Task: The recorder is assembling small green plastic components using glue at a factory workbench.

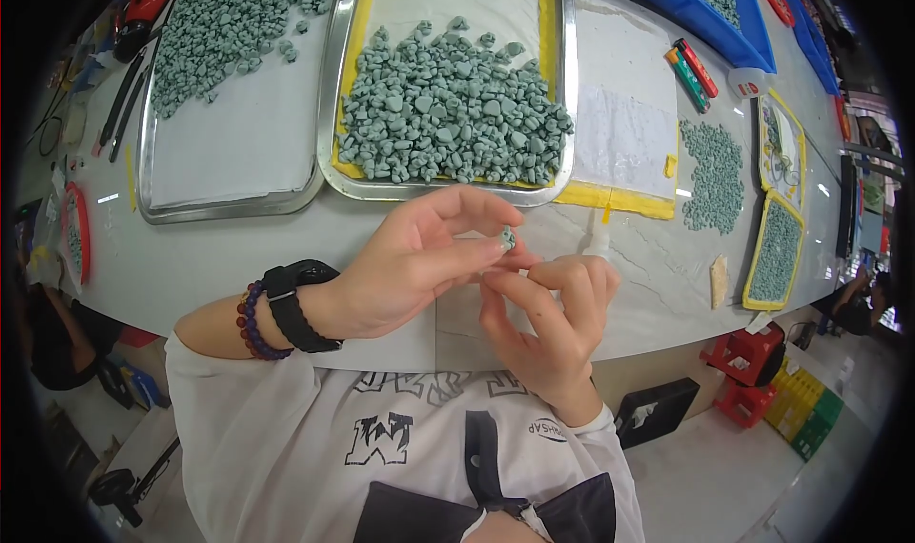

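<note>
My left hand (pixel 410 262), with a black watch and a beaded bracelet at the wrist, pinches a small grey-green stone piece (pixel 508 237) between thumb and fingertips. Close against it, my right hand (pixel 555 319) is closed, its thumb and forefinger pressed together beside the left fingertips. What lies in that pinch is too small to make out. A white bottle with a thin yellow tip (pixel 599 238) shows just beyond the right knuckles; I cannot tell whether the hand holds it. Straight ahead of both hands lies a metal tray (pixel 448 193) heaped with similar grey-green pieces (pixel 443 109).
Another metal tray (pixel 229 162) with more pieces stands on the left. Farther right are a white board edged in yellow tape (pixel 624 143), red and green packs (pixel 693 74), loose small pieces (pixel 712 176) and a yellow-rimmed tray (pixel 775 254). Blue bins (pixel 710 23) stand at the back.
</note>
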### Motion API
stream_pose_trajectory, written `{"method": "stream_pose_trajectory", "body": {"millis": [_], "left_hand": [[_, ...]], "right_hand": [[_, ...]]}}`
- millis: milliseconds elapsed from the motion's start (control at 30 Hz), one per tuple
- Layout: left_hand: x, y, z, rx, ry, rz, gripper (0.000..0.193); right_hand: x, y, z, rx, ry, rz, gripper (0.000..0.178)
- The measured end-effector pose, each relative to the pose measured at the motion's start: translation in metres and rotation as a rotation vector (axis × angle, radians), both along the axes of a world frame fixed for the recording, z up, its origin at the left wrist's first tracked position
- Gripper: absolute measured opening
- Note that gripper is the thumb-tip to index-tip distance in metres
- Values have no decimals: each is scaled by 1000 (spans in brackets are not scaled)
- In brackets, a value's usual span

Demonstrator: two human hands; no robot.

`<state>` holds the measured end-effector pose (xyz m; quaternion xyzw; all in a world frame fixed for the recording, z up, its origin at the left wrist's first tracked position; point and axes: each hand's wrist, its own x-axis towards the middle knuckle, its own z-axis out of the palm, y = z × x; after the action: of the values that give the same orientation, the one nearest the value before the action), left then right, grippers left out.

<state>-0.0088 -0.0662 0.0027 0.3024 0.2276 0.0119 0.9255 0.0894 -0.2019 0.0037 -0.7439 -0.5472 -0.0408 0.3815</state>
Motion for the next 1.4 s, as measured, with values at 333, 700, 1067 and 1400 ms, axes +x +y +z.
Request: {"method": "stream_pose_trajectory", "body": {"millis": [333,700,1067,1400], "left_hand": [[-7,-3,2,234,-43,-129,29],[-6,-2,1,167,-67,-175,25],[-4,2,0,125,11,-206,24],[-4,3,-5,105,37,-181,20]], "right_hand": [[21,-14,12,94,-18,18,36],[21,-13,12,77,0,62,37],[23,-15,13,19,-184,89,40],[27,-18,16,-83,-252,141,38]]}}
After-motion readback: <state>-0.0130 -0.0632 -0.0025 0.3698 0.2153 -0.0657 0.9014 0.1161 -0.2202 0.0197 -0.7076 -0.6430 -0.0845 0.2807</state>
